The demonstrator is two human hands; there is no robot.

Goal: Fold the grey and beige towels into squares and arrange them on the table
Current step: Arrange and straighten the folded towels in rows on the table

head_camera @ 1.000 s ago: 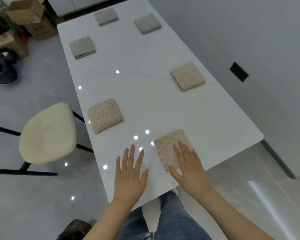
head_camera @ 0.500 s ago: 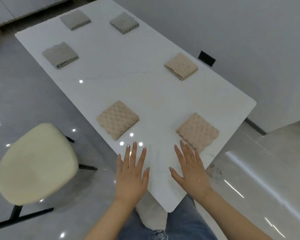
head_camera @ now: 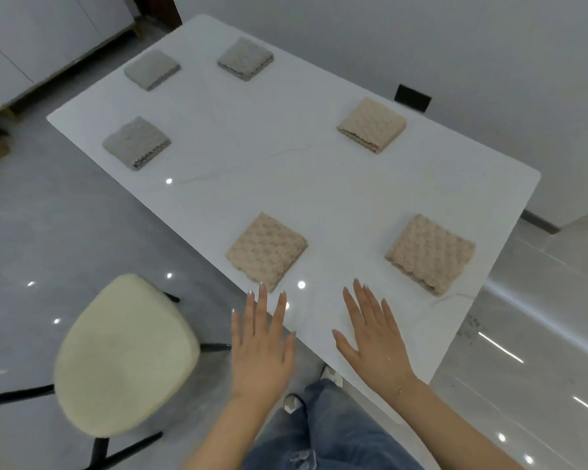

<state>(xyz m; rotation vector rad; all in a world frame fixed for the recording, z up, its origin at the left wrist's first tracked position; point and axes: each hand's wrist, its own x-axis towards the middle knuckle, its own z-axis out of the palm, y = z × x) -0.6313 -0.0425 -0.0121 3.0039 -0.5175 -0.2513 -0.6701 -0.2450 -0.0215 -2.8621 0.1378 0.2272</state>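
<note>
Head view, looking down on a white table [head_camera: 286,171] with six folded squares laid out in two columns. Three grey towels at the far end: one far left [head_camera: 151,68], one far right [head_camera: 245,58], one on the left edge [head_camera: 136,142]. Three beige towels nearer: one toward the wall side [head_camera: 371,125], one near left [head_camera: 266,254], one near right [head_camera: 430,252]. All well apart from each other, none touching.

Left hand [head_camera: 263,347] flat, fingers straight and spread, holding nothing, at the near table edge. Right hand [head_camera: 374,340] likewise flat and spread, empty, over the bare tabletop between the two near beige squares.

A second ago, right hand pressed flat on the near right beige towel; half a second ago, already lifted clear and drawn back. Now both hands off every towel, view swung further to the right. Probably the last square smoothed and released, so folding and arranging look complete.

Cream stool [head_camera: 123,354] beside the table, blue jeans [head_camera: 323,432] below.
</note>
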